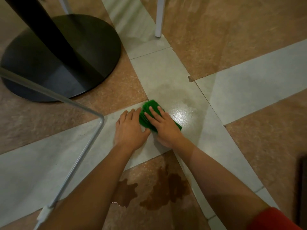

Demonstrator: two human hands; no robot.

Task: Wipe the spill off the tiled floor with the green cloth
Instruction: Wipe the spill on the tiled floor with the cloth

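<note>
A folded green cloth [146, 117] lies on a pale grey floor tile at the centre of the head view. My right hand [164, 126] presses flat on top of it, fingers spread. My left hand [130, 128] rests flat on the tile just left of the cloth, fingertips touching its edge. A wet sheen [180, 114] glistens on the tile right of the cloth. Closer to me, dark brown puddles of the spill [166, 190] spread over a brown tile between my forearms.
A black round table base [93, 52] with its black post stands at the upper left. A bent metal chair leg [86, 143] crosses the left side near my left arm. A white leg [159, 22] stands at the top centre. Brown and grey tiles extend to the right.
</note>
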